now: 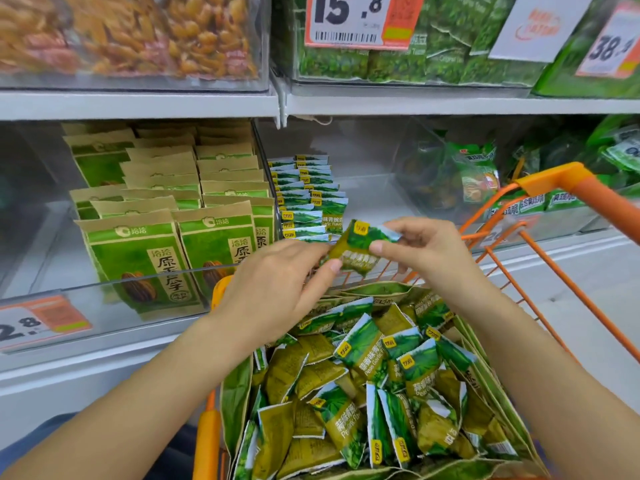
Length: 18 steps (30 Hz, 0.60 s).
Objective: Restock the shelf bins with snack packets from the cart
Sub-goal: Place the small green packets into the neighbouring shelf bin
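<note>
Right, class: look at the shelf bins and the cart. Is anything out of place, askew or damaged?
Nothing looks damaged or spilled. The small green packets in the cart lie jumbled at all angles, unlike the neat row in the shelf bin. One packet is held tilted between the left hand and right hand, not yet placed.

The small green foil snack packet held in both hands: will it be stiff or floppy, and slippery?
The small green foil snack packet probably stays puffy yet bends easily, since fingertip pinches from the left hand and right hand hold it. Its glossy film may slip.
</note>
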Tool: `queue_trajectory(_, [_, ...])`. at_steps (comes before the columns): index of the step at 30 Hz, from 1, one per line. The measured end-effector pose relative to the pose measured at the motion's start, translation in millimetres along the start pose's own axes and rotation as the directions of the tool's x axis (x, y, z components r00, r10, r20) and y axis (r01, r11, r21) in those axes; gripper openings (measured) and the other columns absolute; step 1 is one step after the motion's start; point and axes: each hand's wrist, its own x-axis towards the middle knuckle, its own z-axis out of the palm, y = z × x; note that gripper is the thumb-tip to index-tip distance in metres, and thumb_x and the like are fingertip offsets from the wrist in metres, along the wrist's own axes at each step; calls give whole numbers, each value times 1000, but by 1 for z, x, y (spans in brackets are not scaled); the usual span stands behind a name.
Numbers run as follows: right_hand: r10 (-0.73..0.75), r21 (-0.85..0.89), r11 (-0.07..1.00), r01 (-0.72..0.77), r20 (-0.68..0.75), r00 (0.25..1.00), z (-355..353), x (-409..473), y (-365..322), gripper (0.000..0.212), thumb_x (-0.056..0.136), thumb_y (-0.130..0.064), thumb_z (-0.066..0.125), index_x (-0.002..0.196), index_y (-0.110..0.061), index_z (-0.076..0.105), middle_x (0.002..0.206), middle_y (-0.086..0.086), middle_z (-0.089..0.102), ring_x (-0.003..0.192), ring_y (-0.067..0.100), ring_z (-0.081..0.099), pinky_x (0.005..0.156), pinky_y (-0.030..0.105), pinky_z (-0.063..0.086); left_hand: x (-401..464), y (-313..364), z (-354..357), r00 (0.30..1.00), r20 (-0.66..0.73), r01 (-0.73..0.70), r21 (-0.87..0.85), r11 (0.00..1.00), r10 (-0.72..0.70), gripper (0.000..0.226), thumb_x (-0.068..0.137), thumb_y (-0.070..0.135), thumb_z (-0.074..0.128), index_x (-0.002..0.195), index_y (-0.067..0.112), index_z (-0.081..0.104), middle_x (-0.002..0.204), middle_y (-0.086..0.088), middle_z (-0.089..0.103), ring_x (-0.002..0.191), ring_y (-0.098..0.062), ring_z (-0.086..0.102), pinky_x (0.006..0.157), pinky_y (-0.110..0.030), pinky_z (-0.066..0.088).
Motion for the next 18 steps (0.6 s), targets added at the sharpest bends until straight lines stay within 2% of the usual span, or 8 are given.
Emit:
queue_trajectory(3, [-48,-80,996,32,-209,977,-18,37,-2,8,82,-7,72,86,-13,69,70,-3,65,59,0,57,56,18,50,6,-19,8,991,46,-134,138,981,129,31,92,23,48,106,7,70,106,-7,70,104,-27,63,96,-32,41])
queue_trajectory(6, [13,-240,969,-52,-161,987,-18,82,5,12,80,-10,75,91,-9,70,79,9,64,68,14,61,70,27,57,2,-29,20,965,103,-259,234,937,241,27,88,19,54,107,11,71,113,-6,68,114,-29,58,109,-41,34])
queue_trajectory(9, [234,-425,874,-234,-53,971,-4,117,17,16,79,-12,77,91,-5,70,82,12,66,67,17,64,75,29,58,4,-27,18,974,73,-226,205,952,216,26,87,18,55,105,11,71,111,-7,67,110,-29,60,110,-38,29])
queue_trajectory(11, [321,-466,831,-304,-45,946,8,132,27,20,79,-10,77,95,-1,69,81,13,67,70,21,66,80,33,58,5,-26,18,977,50,-214,209,954,208,24,88,18,54,103,10,71,108,-7,67,105,-28,61,109,-36,29])
queue_trajectory(16, [348,-433,838,-333,-47,936,25,146,40,29,81,-6,75,108,1,66,94,16,66,69,22,67,81,30,56,6,-27,19,974,61,-225,195,955,217,22,89,17,55,103,10,69,107,-7,66,103,-27,59,108,-38,31])
queue_trajectory(18, [354,-418,838,-349,-69,933,25,146,43,30,81,-6,75,109,1,65,96,17,67,78,26,69,83,33,57,7,-28,19,974,63,-225,204,953,217,22,89,18,54,103,10,69,107,-7,65,104,-27,59,108,-38,32])
